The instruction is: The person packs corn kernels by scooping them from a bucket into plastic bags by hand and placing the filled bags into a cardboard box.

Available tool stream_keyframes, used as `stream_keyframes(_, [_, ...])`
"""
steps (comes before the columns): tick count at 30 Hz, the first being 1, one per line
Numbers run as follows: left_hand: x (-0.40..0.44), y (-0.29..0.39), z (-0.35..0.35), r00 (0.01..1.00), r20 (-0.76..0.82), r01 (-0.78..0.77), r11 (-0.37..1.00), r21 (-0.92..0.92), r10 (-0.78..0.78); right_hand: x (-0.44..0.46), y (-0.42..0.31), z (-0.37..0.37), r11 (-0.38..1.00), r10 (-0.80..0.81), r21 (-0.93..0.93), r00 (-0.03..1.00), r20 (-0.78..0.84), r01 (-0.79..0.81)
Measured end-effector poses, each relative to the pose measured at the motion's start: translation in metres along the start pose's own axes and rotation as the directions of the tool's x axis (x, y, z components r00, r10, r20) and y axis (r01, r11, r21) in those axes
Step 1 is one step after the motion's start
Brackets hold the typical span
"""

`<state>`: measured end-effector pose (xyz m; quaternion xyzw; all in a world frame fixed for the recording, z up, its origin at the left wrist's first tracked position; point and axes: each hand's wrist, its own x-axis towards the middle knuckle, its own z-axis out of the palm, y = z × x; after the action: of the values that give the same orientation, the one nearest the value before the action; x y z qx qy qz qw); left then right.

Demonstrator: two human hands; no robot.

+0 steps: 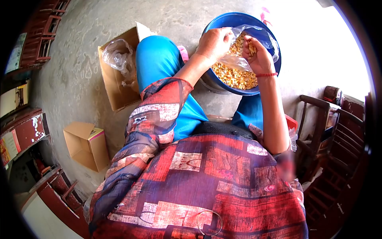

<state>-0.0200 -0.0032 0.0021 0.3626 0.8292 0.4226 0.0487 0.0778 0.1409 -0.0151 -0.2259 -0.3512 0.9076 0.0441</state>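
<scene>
A blue bucket [274, 59] stands between the person's knees, with yellow corn kernels [234, 77] inside. A clear plastic bag [238, 63] lies in the bucket and holds more kernels. My left hand [216, 43] is closed at the bag's upper left edge, its fingertips pinching the plastic. Over the right side of the bag, my right hand [258, 55] is palm up with curled fingers around some corn kernels. A red bracelet [266, 75] circles the right wrist.
An open cardboard box [109, 85] with crumpled clear plastic [119, 57] stands left of the knee. A smaller box [85, 145] sits below it. Dark wooden chairs [342, 131] are at the right; red-brown furniture [30, 131] lines the left.
</scene>
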Motion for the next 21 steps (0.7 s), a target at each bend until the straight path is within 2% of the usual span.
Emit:
stream_keyframes(2, [0.0,0.0,0.001,0.998,-0.049,-0.045,0.999,-0.015,0.044,0.011,0.003,-0.004,0.999,-0.03,-0.021,0.998,-0.064,0.029])
stream_keyframes(5, [0.0,0.003,-0.001,0.999,-0.038,-0.022,1.0,-0.01,0.021,0.029,0.011,-0.015,0.998,-0.063,0.007,0.997,-0.043,0.063])
stream_keyframes(7, [0.0,0.004,-0.003,0.999,-0.035,-0.02,1.0,-0.016,0.019,0.026,0.011,-0.013,0.995,-0.087,-0.057,0.995,-0.057,0.083])
stream_keyframes(9, [0.001,0.004,-0.002,0.999,-0.032,-0.018,1.0,-0.022,0.017,0.017,0.01,-0.006,0.963,-0.188,-0.219,0.975,-0.118,0.159])
stream_keyframes(10, [0.002,0.003,-0.002,0.999,-0.038,-0.032,0.999,-0.022,0.031,0.008,0.007,0.004,0.963,-0.185,-0.219,0.976,-0.118,0.156])
stream_keyframes(12, [0.001,0.002,-0.001,0.998,-0.042,-0.044,0.999,-0.023,0.043,-0.009,0.0,0.02,0.875,-0.276,-0.442,0.954,-0.117,0.199])
stream_keyframes(13, [0.001,0.002,-0.001,0.998,-0.044,-0.045,0.999,-0.027,0.044,-0.013,0.0,0.018,0.875,-0.274,-0.442,0.954,-0.118,0.197])
stream_keyframes(15, [0.001,0.003,-0.001,0.998,-0.045,-0.044,0.999,-0.031,0.043,-0.02,-0.004,0.012,0.855,-0.205,-0.475,0.977,0.064,0.21])
stream_keyframes(16, [0.001,0.002,-0.001,0.999,-0.031,-0.034,0.999,-0.02,0.033,-0.029,-0.01,0.016,0.866,-0.087,-0.476,0.984,0.156,0.152])
stream_keyframes(17, [0.001,0.002,-0.001,1.0,-0.018,-0.023,1.0,-0.009,0.023,-0.039,-0.013,0.022,0.827,0.027,-0.559,0.989,0.147,0.06])
stream_keyframes(19, [0.002,0.0,-0.001,0.999,-0.025,-0.029,1.0,-0.012,0.028,-0.055,-0.017,0.036,0.621,0.272,-0.784,0.934,0.232,0.014])
stream_keyframes(20, [0.002,0.0,0.0,0.999,-0.032,-0.036,0.999,-0.016,0.036,-0.056,-0.013,0.035,0.485,0.347,-0.871,0.896,0.278,0.082])
stream_keyframes(21, [0.002,0.0,0.0,0.999,-0.03,-0.037,0.999,-0.016,0.037,-0.054,-0.004,0.029,0.342,0.423,-0.937,0.88,0.216,0.065])
